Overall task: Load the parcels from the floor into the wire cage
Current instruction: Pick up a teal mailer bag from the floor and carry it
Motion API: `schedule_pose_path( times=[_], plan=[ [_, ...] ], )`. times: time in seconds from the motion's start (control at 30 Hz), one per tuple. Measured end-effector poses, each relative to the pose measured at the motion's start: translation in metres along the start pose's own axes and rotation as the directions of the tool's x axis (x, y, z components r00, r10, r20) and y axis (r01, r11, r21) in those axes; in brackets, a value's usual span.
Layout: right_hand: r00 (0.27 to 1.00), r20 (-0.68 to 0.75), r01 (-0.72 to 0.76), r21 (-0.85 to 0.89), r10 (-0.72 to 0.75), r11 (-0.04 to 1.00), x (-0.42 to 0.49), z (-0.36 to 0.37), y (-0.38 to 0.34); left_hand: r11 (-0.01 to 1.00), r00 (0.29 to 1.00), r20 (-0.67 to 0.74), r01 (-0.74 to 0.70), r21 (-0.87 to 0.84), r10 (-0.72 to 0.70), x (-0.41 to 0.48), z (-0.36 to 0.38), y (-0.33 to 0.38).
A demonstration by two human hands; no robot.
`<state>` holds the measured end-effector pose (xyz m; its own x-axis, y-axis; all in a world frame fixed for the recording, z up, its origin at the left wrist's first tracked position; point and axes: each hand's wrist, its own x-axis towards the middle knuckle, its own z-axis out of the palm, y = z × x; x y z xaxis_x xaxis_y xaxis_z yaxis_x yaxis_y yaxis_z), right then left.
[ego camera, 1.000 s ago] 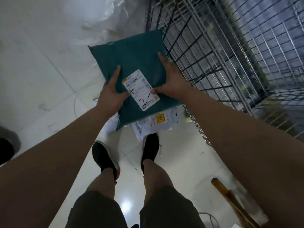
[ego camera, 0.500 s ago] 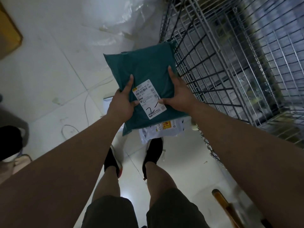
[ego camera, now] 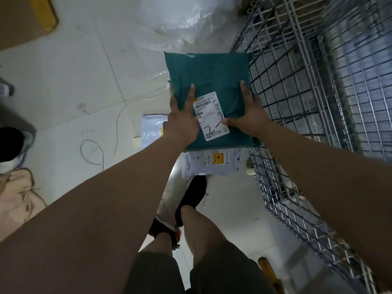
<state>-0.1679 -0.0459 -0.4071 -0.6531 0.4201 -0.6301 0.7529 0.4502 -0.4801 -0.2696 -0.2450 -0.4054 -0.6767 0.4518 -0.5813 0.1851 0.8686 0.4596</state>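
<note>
Parcel in hand: a flat teal plastic mailer bag (ego camera: 209, 81) w/ a white shipping label (ego camera: 211, 115), held up off the floor at about the level of the cage top. Left hand (ego camera: 182, 122) grips its left edge, thumb laid over the top face; right hand (ego camera: 247, 117) clamps the right edge, thumb touching the label. Hands are apart, one per side, both closed on the bag. Its right edge sits just beside the near corner of the silver wire-mesh cage (ego camera: 307, 98), overlapping the rim in this view, but it is not inside yet.

Progress, as a judgement: mid-load on this one, lifted and carried over, drop-in not yet done. What's in the cage already is hard to read through the mesh; possibly some pale shapes at the bottom, can't tell.

Left on the white tiled floor (ego camera: 74, 81): at least a white poly parcel with a yellow sticker (ego camera: 212, 164) directly below the teal one, near the person's black shoe (ego camera: 193, 196), and a pale bluish flat packet (ego camera: 151, 128) just left of it, partly hidden by the left wrist. So min. two more pickups after this, prob. more out of frame.
</note>
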Motion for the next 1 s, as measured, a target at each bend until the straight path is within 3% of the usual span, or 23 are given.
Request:
schedule_pose_path(
  times=[0.1, 0.23, 0.37, 0.53, 0.8, 0.9, 1.0],
  plan=[
    [0.986, -0.115, 0.113, -0.083, -0.123, 0.990, -0.034, 0.011, 0.002, 0.978, 0.991, -0.091, -0.112, -0.177, 0.097, -0.045, 0.011, -0.027],
    [0.936, -0.125, 0.261, -0.387, -0.330, 0.885, -0.096, 0.054, -0.010, 0.925, 0.985, -0.095, -0.169, -0.340, 0.145, -0.132, 0.023, -0.097],
    [0.881, 0.133, 0.467, -0.403, -0.455, 0.787, -0.164, 0.114, -0.050, 0.923, 0.995, -0.095, -0.024, -0.385, -0.014, -0.233, 0.018, -0.163],
    [0.776, 0.416, 0.626, -0.420, -0.474, 0.657, -0.265, 0.196, -0.143, 0.879, 0.952, -0.175, 0.149, -0.454, -0.252, -0.363, -0.011, -0.225],
    [0.554, 0.641, 0.830, -0.372, -0.531, 0.416, -0.473, 0.299, -0.293, 0.764, 0.778, -0.341, 0.260, -0.590, -0.528, -0.602, -0.072, -0.286],
    [0.435, 0.726, 0.899, -0.322, -0.532, 0.297, -0.545, 0.338, -0.321, 0.712, 0.688, -0.368, 0.311, -0.630, -0.626, -0.688, -0.070, -0.306],
    [0.316, 0.820, 0.949, -0.264, -0.477, 0.175, -0.608, 0.379, -0.336, 0.598, 0.565, -0.344, 0.355, -0.719, -0.750, -0.763, -0.051, -0.324]
  ],
)
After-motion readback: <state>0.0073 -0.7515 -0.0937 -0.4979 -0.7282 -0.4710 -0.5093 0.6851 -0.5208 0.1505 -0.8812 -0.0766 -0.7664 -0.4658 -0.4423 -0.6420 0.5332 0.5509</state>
